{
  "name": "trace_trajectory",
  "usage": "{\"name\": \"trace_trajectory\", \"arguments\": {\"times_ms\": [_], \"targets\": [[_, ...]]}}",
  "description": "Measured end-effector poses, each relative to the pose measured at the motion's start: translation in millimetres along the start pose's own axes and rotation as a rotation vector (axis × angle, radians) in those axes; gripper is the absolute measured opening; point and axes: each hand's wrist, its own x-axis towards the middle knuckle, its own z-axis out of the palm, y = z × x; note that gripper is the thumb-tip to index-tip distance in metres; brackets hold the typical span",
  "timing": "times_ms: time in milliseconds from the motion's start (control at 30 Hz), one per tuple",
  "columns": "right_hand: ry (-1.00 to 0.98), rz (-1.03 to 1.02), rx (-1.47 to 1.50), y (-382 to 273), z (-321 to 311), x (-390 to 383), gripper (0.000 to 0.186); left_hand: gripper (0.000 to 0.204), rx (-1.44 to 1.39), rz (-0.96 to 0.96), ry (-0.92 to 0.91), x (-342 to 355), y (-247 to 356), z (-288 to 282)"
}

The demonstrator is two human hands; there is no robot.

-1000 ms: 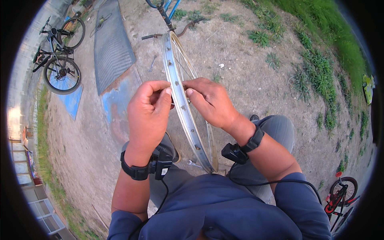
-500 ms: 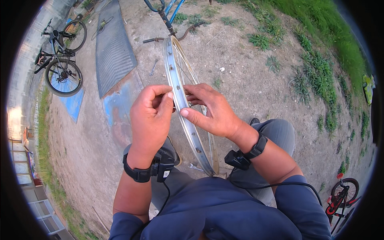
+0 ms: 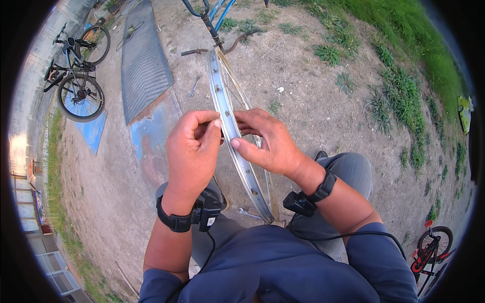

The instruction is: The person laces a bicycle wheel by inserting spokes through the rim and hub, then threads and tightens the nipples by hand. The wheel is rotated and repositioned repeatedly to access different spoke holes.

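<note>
A bare silver bicycle wheel rim (image 3: 220,91) with no tyre stands upright between my knees. Spoke nipples dot its channel, and thin spokes show on its right side. At the rim's left edge my left hand (image 3: 192,146) is closed in a pinch, thumb against forefinger; what lies between the fingertips is hidden. My right hand (image 3: 272,142) grips the rim from the right, its thumb on the channel and its fingers reaching behind among the spokes, partly hidden.
Ahead lies a blue bicycle frame (image 3: 220,17) with rusty handlebars (image 3: 237,42) near the rim's top. One wrench (image 3: 194,87) rests left of the rim, another (image 3: 248,213) by my foot. A ridged grey mat (image 3: 144,65) and a grey bicycle (image 3: 78,76) are left; a small red-black bicycle (image 3: 429,250) is right.
The rim has shifted slightly, its upper part moving down and to the right. Both hands have come a little lower with it, their holds looking the same.
</note>
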Motion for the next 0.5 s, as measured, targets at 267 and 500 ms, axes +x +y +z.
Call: {"name": "trace_trajectory", "arguments": {"times_ms": [267, 500], "targets": [[0.004, -0.003, 0.015, 2.5, 1.2, -0.6, 0.064, 0.009, 0.012, -0.002, 0.0, 0.1, -0.1, -0.1], [0.007, -0.002, 0.022, 5.8, 2.9, -0.5, 0.066, 0.009, 0.002, 0.0, -0.001, -0.8, 1.3, 0.3]]}}
